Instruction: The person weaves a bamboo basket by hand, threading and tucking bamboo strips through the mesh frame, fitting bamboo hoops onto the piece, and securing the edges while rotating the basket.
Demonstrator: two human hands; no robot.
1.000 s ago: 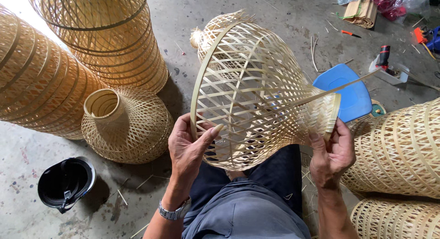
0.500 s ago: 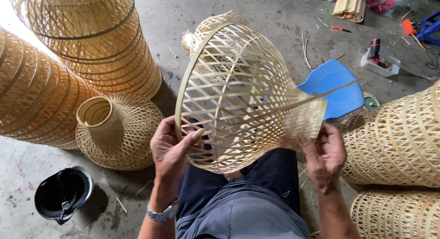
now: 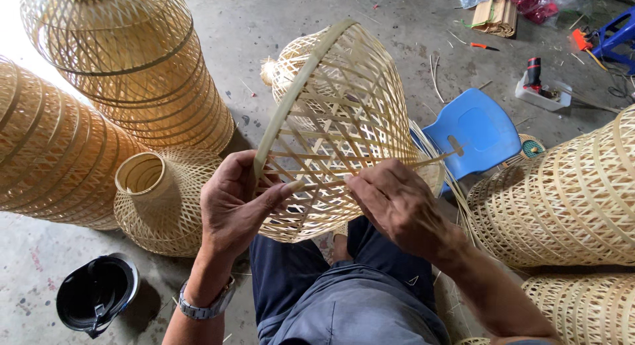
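Down at the lap, dark trousers and a grey shirt hem fill the bottom of the view, and just above them both hands are on the work. The left hand (image 3: 235, 203), steel watch at the wrist, is closed on the wide rim of the woven bamboo lampshade (image 3: 344, 120), thumb stretched across the open lattice and fingers curled behind the hoop. The right hand (image 3: 397, 203) is bunched with fingertips pinched on a loose bamboo strip (image 3: 423, 163) that runs out to the right across the weave. The shade itself sits tilted over the knees, wide mouth toward the person, narrow neck pointing away toward the floor beyond.

On the concrete floor (image 3: 410, 27) to the left, a black helmet (image 3: 96, 292) lies open side up, near the left elbow. Just past it, a small finished shade (image 3: 162, 199) stands neck upward, touching the big ribbed shades (image 3: 59, 153) stacked behind it. To the right, more large woven shades (image 3: 562, 193) lie on their sides, close against the right forearm.

Behind the held shade a blue plastic stool (image 3: 479, 130) peeks out. Further back, a red-and-black tool (image 3: 532, 74) rests in a white tray, and a bundle of bamboo slats (image 3: 496, 14) lies near the top edge.
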